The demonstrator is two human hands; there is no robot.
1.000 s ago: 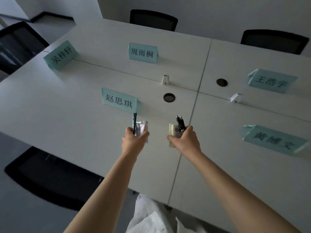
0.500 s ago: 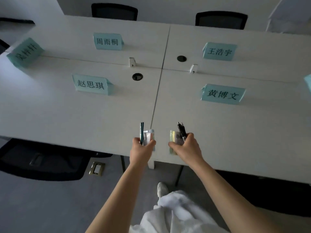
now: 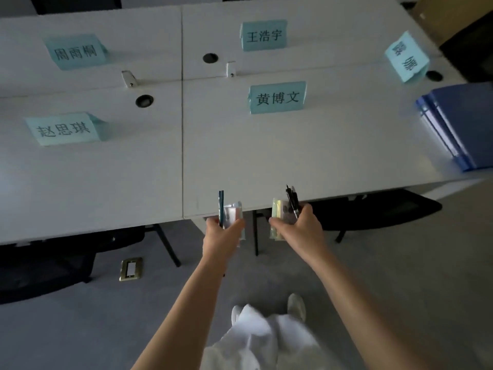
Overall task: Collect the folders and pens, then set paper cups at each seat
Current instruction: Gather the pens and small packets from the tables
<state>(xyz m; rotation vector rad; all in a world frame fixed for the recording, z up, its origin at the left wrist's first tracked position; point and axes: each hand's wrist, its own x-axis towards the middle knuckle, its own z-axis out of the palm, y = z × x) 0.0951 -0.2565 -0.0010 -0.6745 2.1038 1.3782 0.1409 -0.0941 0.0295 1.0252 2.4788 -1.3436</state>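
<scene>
Pens and small packets, held in both hands at lower centre of the frame, just in front of the near edge of the white table [image 3: 106, 182]. Left to right: at left on the table, two pale green name cards, the near left card [image 3: 64, 128] and, above it in the frame, the far left card [image 3: 76, 51]; a dark round cable hole [image 3: 144, 100] lies between them, to their right. On the grey floor at lower left, a brass floor socket [image 3: 130, 268]. The left hand [image 3: 221, 236] has its fingers curled round a teal pen [image 3: 221, 206], standing upright, and a clear packet [image 3: 233, 213] beside it. The right hand [image 3: 296, 228] grips a yellowish packet [image 3: 277, 209] and black pens [image 3: 292, 200] that stick up past the thumb; their exact count cannot be told. Above the hands, at centre, stand the near centre card [image 3: 277, 98] and the far centre card [image 3: 264, 35]. At upper right, a fifth card [image 3: 406, 57] is turned sideways. At the right edge, blue folders [image 3: 458, 124] lie stacked on the table's corner, well apart from both hands. White trousers and shoes show at the bottom.
</scene>
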